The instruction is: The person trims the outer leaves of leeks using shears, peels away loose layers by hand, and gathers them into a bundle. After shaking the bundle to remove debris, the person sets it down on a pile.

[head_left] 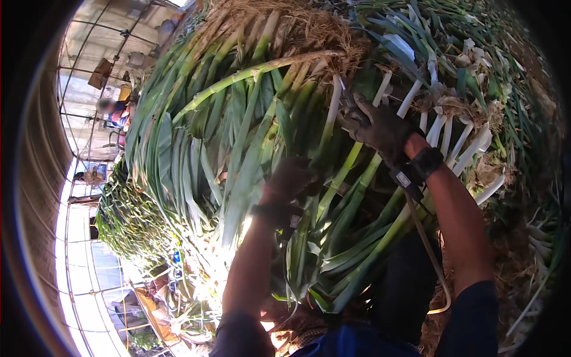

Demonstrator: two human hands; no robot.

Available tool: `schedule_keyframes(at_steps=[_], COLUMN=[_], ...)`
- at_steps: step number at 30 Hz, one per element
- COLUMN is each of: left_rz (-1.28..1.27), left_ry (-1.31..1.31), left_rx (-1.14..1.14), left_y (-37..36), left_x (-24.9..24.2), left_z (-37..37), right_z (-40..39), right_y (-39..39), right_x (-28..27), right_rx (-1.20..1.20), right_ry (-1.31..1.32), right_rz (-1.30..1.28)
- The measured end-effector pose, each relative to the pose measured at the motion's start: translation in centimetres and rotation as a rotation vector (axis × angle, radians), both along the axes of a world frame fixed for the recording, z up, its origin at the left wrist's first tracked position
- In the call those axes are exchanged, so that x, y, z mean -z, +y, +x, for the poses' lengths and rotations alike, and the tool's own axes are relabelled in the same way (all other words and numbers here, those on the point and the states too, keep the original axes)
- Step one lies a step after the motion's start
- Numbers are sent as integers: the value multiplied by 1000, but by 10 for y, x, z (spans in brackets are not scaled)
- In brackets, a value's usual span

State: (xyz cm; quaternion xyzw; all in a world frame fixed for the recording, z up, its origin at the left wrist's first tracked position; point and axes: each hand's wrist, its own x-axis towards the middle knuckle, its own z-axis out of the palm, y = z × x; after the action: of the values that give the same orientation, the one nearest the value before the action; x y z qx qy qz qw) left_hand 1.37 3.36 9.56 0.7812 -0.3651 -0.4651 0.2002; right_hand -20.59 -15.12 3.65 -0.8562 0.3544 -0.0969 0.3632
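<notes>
In a dark glove, my right hand (373, 126) is closed around an air blow gun (343, 86), a dark tool with a thin metal tip and a hose running down from it. The tip is beside the white end of a leek (334, 107). My left hand (290, 177), gloved and in shadow, is closed among the leaves at the lower part of that leek; its fingertips are partly hidden. Both wrists wear dark bands with small devices. Leeks with white stems (437, 132) lie to the right of my right hand.
A big heap of leeks (196, 131) with brown roots (327, 33) fills the left and top. The tan hose (429, 262) hangs near my right forearm. Another green pile (128, 220) and a person (116, 113) are at far left, by a metal-framed wall.
</notes>
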Motion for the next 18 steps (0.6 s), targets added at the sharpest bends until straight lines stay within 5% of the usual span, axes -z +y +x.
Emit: schedule_keyframes(at_steps=[1,3,5,8,15,18], left_rz=[-5,-7,28,37,-72,86], left_ry=[79,177,169,122,36,56], left_rx=[-30,-65,-102,-182,-269,-249], left_y=[11,26,30,30,39,38], left_x=[11,30,35,27,50,49], left_z=[3,3,-2,-15,-19,-18], right_z=[-19,-55,-87,-117,-105,-108], right_y=[25,67,92,128,125,131], right_x=[1,-28,-76,-83,-78,-71], right_rx=[-22,-129,-221,-340,-293,-254], right_ry=[-380,-430,12,-73,75,75], right_rz=[236,448,465,612,394,362])
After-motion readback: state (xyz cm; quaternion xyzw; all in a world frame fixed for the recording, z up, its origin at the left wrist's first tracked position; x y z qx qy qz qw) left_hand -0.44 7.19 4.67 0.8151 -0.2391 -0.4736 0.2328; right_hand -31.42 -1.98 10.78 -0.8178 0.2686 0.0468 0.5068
